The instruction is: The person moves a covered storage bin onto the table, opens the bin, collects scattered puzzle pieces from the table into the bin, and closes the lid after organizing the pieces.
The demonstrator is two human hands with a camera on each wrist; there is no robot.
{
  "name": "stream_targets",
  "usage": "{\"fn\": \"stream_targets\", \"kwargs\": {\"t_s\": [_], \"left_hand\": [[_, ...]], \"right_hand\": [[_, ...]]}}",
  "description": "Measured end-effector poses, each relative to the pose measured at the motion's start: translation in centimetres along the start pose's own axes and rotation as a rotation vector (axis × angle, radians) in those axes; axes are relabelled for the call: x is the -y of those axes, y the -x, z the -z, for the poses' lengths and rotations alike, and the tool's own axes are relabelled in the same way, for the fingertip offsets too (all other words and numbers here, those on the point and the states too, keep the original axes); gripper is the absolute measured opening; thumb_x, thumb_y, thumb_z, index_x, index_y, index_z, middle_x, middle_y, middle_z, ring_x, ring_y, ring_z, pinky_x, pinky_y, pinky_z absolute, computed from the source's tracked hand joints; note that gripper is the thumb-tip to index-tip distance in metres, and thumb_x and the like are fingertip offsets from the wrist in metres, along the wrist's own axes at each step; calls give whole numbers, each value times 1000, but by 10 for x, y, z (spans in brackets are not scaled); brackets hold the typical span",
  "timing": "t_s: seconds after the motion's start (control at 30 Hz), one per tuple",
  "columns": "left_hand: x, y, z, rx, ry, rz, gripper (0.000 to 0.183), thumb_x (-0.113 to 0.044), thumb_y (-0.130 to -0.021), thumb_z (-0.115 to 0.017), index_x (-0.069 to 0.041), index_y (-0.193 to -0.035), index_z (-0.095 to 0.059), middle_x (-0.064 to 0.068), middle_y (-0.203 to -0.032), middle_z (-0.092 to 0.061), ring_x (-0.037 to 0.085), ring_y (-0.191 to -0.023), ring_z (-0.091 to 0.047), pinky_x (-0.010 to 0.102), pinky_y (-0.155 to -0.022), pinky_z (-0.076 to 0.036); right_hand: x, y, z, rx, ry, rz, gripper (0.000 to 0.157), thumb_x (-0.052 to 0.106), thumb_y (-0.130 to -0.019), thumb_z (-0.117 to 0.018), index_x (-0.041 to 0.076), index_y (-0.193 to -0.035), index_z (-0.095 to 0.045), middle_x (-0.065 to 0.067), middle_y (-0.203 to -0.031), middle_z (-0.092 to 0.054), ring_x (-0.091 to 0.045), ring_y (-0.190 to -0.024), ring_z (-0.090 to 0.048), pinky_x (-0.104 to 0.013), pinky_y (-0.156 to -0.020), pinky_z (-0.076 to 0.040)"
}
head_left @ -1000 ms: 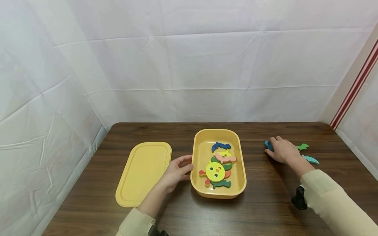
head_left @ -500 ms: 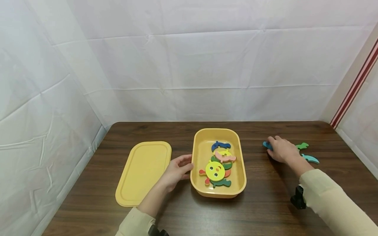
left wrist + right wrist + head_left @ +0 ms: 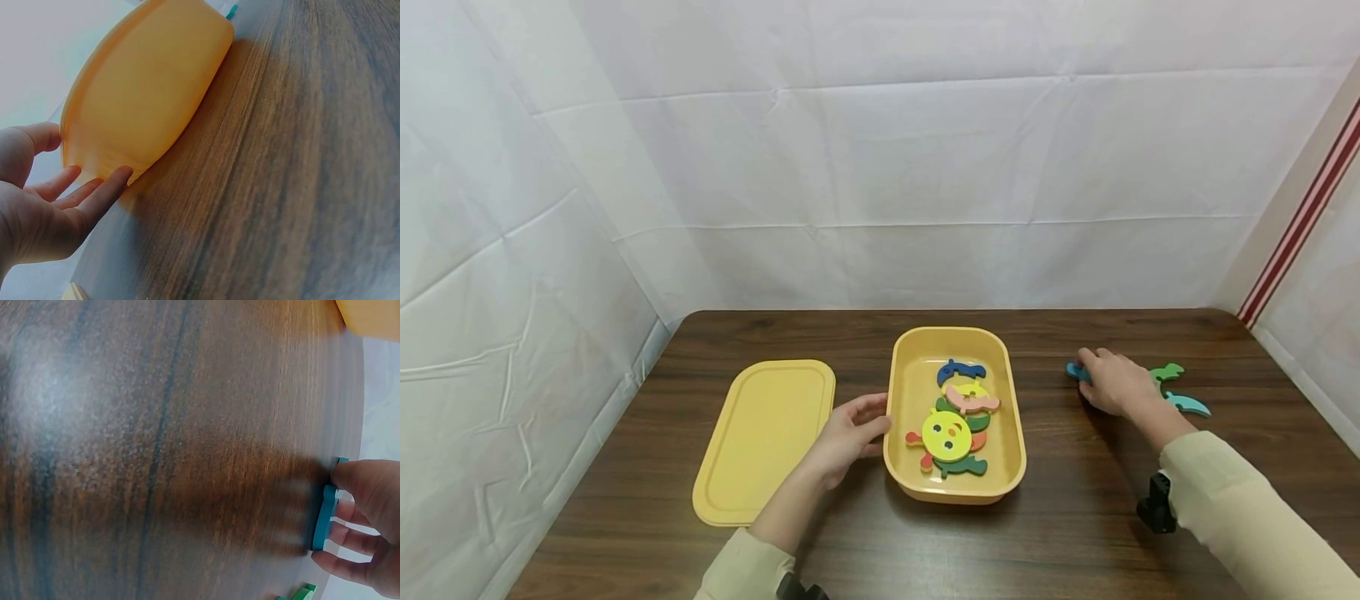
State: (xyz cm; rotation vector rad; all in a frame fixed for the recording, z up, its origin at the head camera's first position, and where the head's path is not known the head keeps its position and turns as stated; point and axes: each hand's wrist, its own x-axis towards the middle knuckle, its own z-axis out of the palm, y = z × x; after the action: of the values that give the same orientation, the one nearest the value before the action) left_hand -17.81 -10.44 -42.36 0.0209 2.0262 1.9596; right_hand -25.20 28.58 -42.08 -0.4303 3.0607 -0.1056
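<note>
My left hand (image 3: 842,442) is at the left side of a yellow plastic box (image 3: 904,375). In the left wrist view its fairly straight fingers rest on the outer wall, thumb at the rim. Flat animal-shaped toy pieces overlap inside the box, among them a yellow smiling round face (image 3: 947,437), a dark blue piece (image 3: 962,372) and a pink one (image 3: 972,402). Over to the right, my right hand (image 3: 1116,385) pinches a flat blue toy piece (image 3: 1077,372) close on the table, thumb and fingers about its edges in the right wrist view. The hand hides much of it.
A yellow lid (image 3: 767,442) lies flat left of the box. Beyond my right hand are a green toy piece (image 3: 1167,373) and a turquoise one (image 3: 1187,404), near my right forearm. White cloth (image 3: 925,167) hangs behind the dark wooden table (image 3: 1060,533).
My right hand has drawn slightly left with the blue piece, its fingers closing in more tightly. The left hand and the box stay in place.
</note>
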Motion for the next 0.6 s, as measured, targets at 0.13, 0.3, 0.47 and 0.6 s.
{"fn": "stream_targets", "kwargs": {"t_s": [0.13,0.3,0.47,0.6], "left_hand": [[0,0,0,3,1,-4,45,-10,-91,-55,0,-133,-44,21,-133,-47,29,-109,-57,40,-80,-54],[0,1,-1,1,11,-2,46,-11,-90,-55,-1,-134,-43,21,-134,-47,28,-109,-57,40,-80,-54],[0,1,-1,-4,9,-6,46,-11,-90,-56,-1,-133,-44,21,-133,-48,26,-107,-58,40,-80,-54],[0,1,-1,-6,9,-4,45,-12,-90,-56,-2,-132,-45,21,-132,-49,25,-107,-58,40,-80,-54]], "right_hand": [[-1,0,0,3,7,3,32,18,-88,-57,2,-114,-48,-22,-105,-54,-38,-87,-56,-51,-66,-49],[-1,0,0,2,19,10,31,18,-87,-59,3,-112,-48,-20,-103,-55,-36,-83,-56,-48,-62,-49],[0,1,3,-9,24,14,30,18,-87,-59,4,-111,-49,-20,-102,-55,-34,-81,-56,-46,-58,-49],[1,1,5,-11,28,20,29,18,-87,-59,5,-111,-50,-19,-103,-55,-33,-81,-56,-45,-57,-49]]}}
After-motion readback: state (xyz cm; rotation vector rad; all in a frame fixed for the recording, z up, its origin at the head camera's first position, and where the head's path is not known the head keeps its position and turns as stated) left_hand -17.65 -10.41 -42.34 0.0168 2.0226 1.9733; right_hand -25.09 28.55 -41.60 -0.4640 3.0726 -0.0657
